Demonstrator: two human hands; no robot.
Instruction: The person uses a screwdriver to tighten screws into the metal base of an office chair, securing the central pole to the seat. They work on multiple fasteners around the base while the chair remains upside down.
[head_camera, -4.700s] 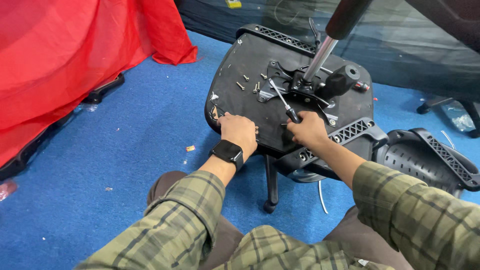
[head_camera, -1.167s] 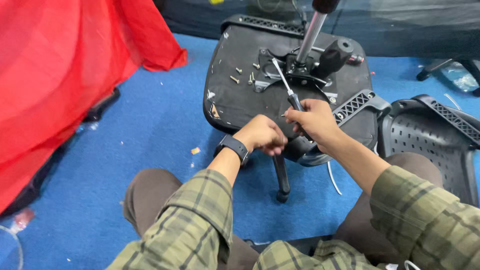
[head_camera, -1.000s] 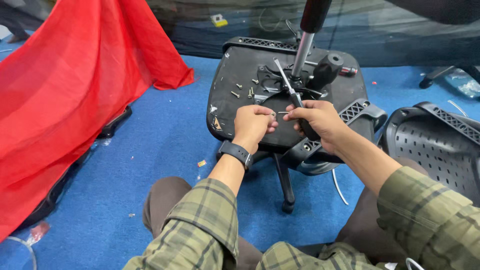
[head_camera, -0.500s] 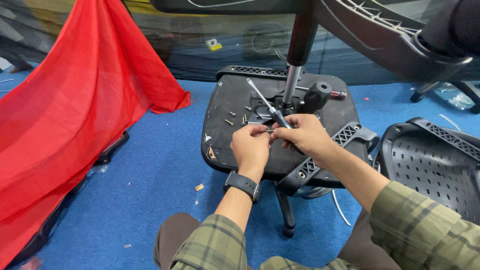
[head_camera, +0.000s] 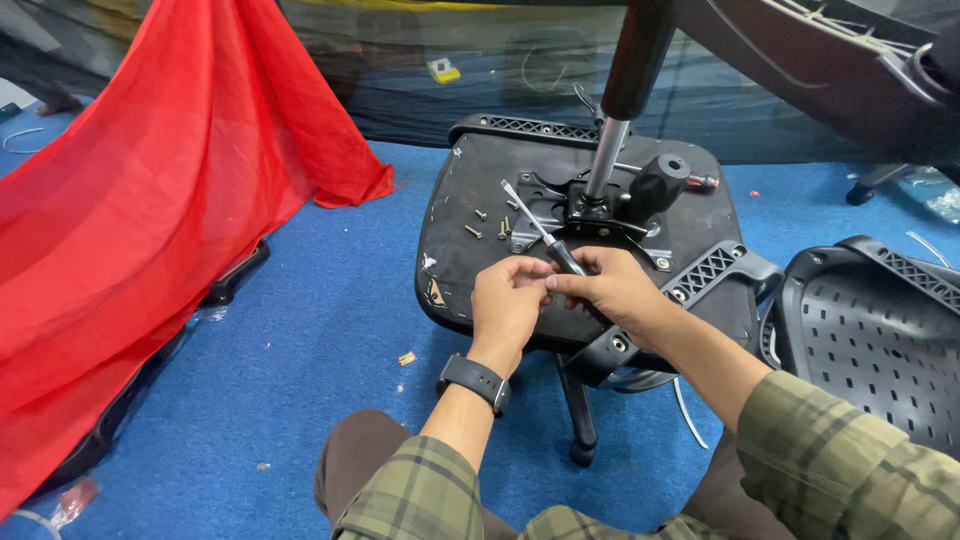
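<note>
An upturned black office chair seat (head_camera: 470, 205) lies before me, its gas cylinder (head_camera: 620, 95) rising from the metal mechanism plate (head_camera: 590, 215). My right hand (head_camera: 615, 290) grips the black handle of a screwdriver (head_camera: 535, 228), shaft pointing up and left over the seat. My left hand (head_camera: 508, 300), with a black wristwatch, has its fingers pinched together against the right hand's fingertips near the handle; whether it holds something small is hidden. Several loose screws (head_camera: 490, 225) lie on the seat underside.
A red cloth (head_camera: 130, 200) drapes at the left. A black perforated chair back (head_camera: 870, 350) lies at right on the blue carpet (head_camera: 300, 340). A chair armrest bracket (head_camera: 715, 270) sticks out from the seat. Small debris dots the carpet.
The view has tilted up and drawn closer. My hands lifted off the seat edge and came together around the screwdriver handle, and its shaft now points up-left.
</note>
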